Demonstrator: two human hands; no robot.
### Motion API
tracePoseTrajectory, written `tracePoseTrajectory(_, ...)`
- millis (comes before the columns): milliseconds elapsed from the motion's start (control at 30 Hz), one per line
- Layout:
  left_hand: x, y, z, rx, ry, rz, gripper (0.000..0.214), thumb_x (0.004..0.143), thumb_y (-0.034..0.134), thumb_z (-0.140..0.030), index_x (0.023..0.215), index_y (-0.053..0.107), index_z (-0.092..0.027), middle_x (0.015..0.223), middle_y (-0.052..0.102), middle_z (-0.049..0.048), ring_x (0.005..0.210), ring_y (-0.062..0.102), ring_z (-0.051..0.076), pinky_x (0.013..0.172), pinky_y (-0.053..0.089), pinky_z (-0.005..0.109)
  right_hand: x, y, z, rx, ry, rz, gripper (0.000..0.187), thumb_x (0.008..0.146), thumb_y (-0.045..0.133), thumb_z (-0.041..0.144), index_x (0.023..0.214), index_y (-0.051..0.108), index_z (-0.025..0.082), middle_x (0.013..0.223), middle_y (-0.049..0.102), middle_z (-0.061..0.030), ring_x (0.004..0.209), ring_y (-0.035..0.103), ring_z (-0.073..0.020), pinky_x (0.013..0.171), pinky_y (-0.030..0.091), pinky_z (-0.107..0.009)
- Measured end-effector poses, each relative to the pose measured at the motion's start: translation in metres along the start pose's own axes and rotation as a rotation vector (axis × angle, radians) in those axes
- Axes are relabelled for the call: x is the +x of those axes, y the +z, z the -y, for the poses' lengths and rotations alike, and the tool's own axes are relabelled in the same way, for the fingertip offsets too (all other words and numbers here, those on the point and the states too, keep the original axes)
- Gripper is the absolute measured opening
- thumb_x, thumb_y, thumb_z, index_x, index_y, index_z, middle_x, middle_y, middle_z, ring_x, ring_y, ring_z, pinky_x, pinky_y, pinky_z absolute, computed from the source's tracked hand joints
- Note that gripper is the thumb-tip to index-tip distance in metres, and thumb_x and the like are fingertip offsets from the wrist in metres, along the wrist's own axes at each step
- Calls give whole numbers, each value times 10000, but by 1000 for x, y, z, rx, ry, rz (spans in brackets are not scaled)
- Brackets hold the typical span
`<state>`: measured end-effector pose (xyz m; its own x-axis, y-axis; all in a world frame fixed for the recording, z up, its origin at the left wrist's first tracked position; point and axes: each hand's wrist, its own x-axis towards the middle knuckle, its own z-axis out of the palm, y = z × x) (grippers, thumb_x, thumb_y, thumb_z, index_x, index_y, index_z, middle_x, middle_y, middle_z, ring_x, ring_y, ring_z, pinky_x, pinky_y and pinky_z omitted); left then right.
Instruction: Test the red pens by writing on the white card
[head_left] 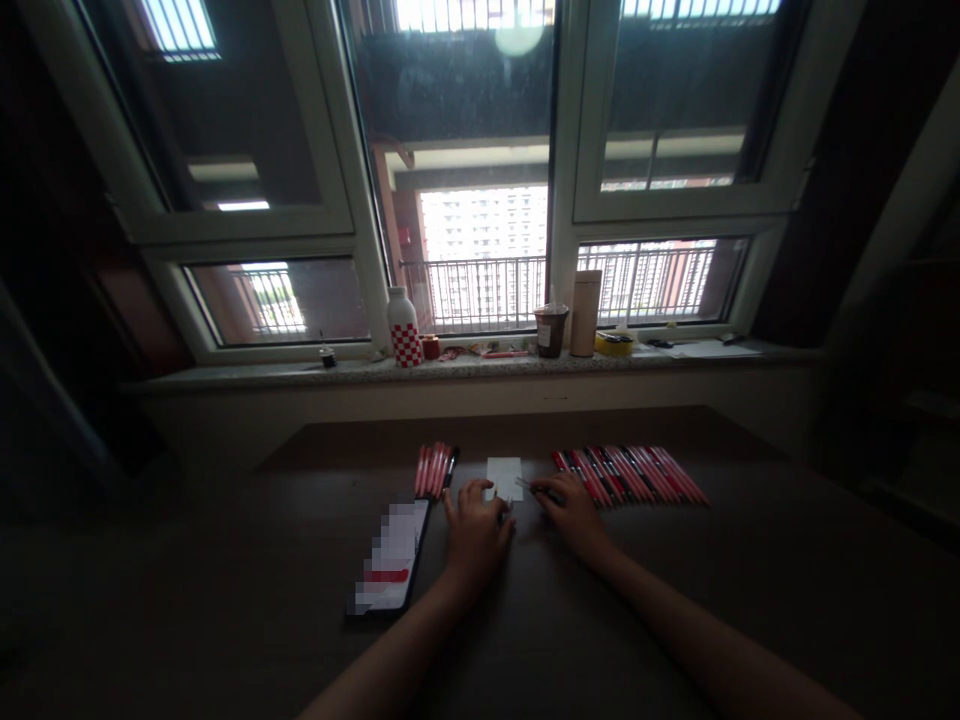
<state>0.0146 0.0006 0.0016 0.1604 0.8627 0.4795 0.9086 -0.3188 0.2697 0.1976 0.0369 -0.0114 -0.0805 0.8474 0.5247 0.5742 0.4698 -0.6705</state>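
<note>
My left hand (478,530) rests on the brown table with its fingers curled at the lower left edge of a small white paper square (504,470). Something small and pale shows by its fingertips, too small to name. To the right of the paper, my right hand (574,512) is closed on a slim dark tool (549,493) whose thin, light tip points left over the paper. It looks like tweezers or a pen, but I cannot tell which. Beyond my left hand lies a small group of red and dark pens (433,470); a longer row of pens (634,475) spreads beyond my right hand.
A phone (394,555) with a lit screen lies left of my left forearm. On the windowsill (480,368) stand a checked bottle (405,335), a dark drink cup (551,330), a tan tumbler (585,312) and a yellow roll (615,345). The table (600,620) ends before the wall.
</note>
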Motion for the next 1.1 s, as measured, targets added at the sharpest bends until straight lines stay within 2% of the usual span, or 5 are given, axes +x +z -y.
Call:
tracePoseTrajectory(233,0,0,0,-12,14,3,137,788,634,-299,914,660,-252,1237,526,67,1242,413,270,1093,130,632,0,0,-1,-28,32,-7,175,803,602,207,926,726,206,936,676,-63,999,532,-240,901,390,-347)
tracePoseTrajectory(400,0,0,-1,10,38,17,112,791,631,-311,861,665,-230,1254,523,80,1260,392,291,1088,120,647,0,0,-1,-54,50,1,178,802,589,203,912,729,196,940,673,-73,1004,526,-242,909,387,-345)
tracePoseTrajectory(633,1,0,-3,10,63,40,99,800,615,-289,836,655,-207,1264,516,87,1272,380,286,1099,138,616,0,1,-1,-66,56,12,177,803,581,209,901,727,207,936,669,-67,1012,522,-247,916,385,-350)
tracePoseTrajectory(900,0,-2,-2,26,-4,-44,102,827,561,-233,876,648,-212,1224,537,83,1208,425,265,1086,197,567,-1,0,0,-47,48,4,184,804,572,213,904,726,226,935,671,-65,1016,517,-261,917,391,-376)
tracePoseTrajectory(1100,0,-5,-1,37,-85,-117,147,843,532,-206,939,644,-202,1188,541,79,1157,436,257,1014,318,456,-1,0,0,-56,41,-10,180,806,572,219,903,724,219,932,664,-68,1013,514,-256,915,388,-372)
